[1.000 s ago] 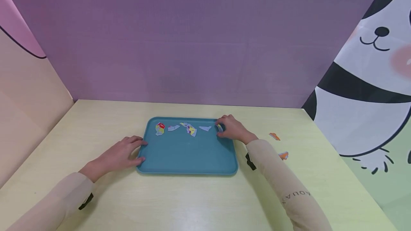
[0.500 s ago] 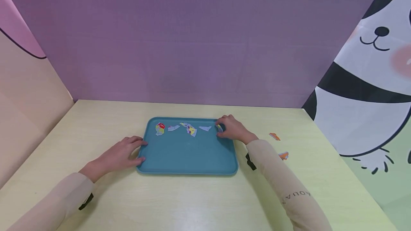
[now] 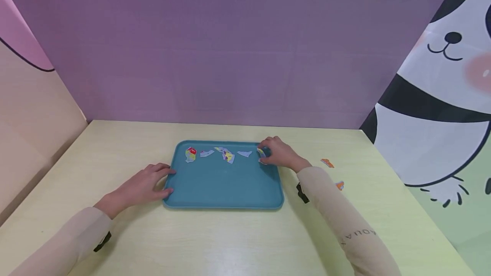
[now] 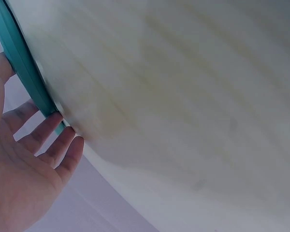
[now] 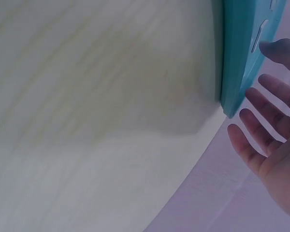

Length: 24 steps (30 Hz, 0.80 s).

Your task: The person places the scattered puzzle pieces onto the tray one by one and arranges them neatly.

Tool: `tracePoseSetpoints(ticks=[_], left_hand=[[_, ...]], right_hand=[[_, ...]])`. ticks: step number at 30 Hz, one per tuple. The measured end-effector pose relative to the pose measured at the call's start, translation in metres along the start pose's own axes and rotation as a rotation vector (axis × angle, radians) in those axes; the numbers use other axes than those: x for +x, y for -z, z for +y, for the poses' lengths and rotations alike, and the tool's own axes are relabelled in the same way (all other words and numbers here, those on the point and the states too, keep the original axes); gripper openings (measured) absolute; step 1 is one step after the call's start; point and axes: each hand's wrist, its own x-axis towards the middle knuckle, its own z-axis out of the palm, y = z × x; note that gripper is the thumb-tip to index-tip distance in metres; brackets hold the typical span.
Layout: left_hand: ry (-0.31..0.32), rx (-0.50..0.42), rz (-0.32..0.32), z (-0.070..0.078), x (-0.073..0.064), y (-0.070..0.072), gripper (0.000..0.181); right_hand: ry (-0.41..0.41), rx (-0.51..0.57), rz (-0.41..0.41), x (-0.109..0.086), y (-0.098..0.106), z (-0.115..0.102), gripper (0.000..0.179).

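Observation:
On the wooden table, my left hand (image 3: 143, 183) touches the left rim of a blue-green tray (image 3: 222, 191), thumb and fingers spread along it; the left wrist view shows its fingers (image 4: 43, 130) loose at that edge. My right hand (image 3: 281, 153) is over the tray's far right corner. Just inside its thumb and index finger lies a small bluish, yellow-marked puzzle piece (image 3: 261, 152), partly covered. In the right wrist view the thumb (image 5: 278, 50) is beside that piece (image 5: 259, 36) and the other fingers are apart. Left of it lie a pale blue piece (image 3: 244, 153) and a yellow-and-blue piece (image 3: 228, 156).
Farther left on the tray are a small lilac piece (image 3: 207, 153) and a red-and-yellow piece (image 3: 191, 155). Two orange pieces lie on the table to the right, one farther back (image 3: 327, 163) and one by the right sleeve (image 3: 340, 185). A purple wall (image 3: 230, 54) stands behind.
A little more of the piece at the right hand shows, its thumb having shifted slightly. The left hand and the tray stay in place.

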Motion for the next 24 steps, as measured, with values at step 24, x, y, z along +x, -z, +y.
tracePoseSetpoints(ticks=[24], left_hand=[[0.001, 0.004, 0.001, -0.004, 0.001, -0.002, 0.048]], right_hand=[[0.035, -0.026, 0.022, -0.042, 0.009, 0.020, 0.038]])
